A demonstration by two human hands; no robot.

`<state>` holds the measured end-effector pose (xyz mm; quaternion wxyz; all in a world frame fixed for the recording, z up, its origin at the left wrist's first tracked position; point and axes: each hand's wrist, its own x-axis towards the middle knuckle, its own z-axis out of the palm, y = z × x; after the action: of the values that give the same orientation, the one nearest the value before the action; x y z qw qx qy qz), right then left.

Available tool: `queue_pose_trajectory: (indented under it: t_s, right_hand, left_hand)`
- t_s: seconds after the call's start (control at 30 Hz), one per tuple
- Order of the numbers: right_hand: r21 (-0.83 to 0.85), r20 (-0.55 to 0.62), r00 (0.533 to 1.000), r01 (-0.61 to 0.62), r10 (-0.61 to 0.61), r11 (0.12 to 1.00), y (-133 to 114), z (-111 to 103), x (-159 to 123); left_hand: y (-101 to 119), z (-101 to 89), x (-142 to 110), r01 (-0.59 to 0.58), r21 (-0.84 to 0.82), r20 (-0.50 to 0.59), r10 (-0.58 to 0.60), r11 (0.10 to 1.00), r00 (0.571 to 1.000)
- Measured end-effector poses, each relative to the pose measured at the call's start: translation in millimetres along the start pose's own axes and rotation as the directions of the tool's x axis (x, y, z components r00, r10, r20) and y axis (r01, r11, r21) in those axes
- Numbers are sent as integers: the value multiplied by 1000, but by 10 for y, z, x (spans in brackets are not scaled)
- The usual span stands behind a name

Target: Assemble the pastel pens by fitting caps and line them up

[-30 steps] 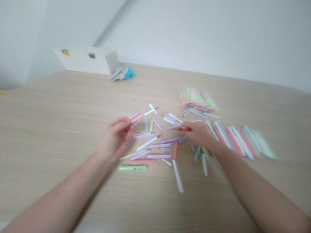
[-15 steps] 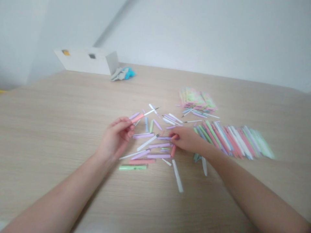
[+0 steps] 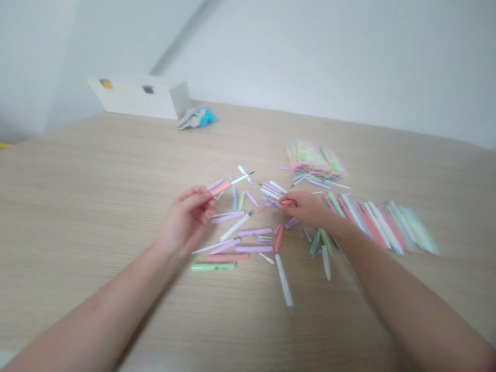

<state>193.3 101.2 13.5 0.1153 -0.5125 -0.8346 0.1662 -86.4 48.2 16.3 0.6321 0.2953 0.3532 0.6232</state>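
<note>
My left hand (image 3: 194,212) is closed on a coral pen barrel (image 3: 220,189), from which a white refill (image 3: 241,178) with a dark tip points up and right. In the fingers of my right hand (image 3: 306,206) sits a small coral pen part (image 3: 289,202); its exact kind is partly hidden. Just left of those fingertips are white and purple pen parts (image 3: 271,191). Between and below the hands lie loose pieces: a purple barrel (image 3: 254,249), a white refill with a dark tip (image 3: 236,227), a red pen part (image 3: 279,239) and a green barrel (image 3: 213,267).
A row of pastel pens (image 3: 375,222) lies to the right, partly behind my right forearm. Beyond it is a stack of pink and green packs (image 3: 313,157). At the back left stand a white box (image 3: 135,98) and a crumpled grey and blue bundle (image 3: 197,118).
My right hand has moved up and slightly right with the coral part, baring green pieces below the wrist. Purple pieces near its fingers have shifted. My left hand stays almost still.
</note>
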Motion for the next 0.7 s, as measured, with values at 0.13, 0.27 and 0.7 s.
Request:
queue_pose_trajectory:
  t_s: [0.13,0.27,0.7]
  right_hand:
    - [-61,-32,999,-30,28,998,5,34,-3]
    - [-90,-63,998,-27,22,996,-49,95,-27]
    - [-124,10,989,148,-148,981,-109,147,-19]
  left_hand:
    - [9,2,5,1,2,0,-1,1000,1000]
    - [19,12,5,3,4,-5,-3,1000,1000]
    - [43,31,-12,10,1,-2,-10,1000,1000]
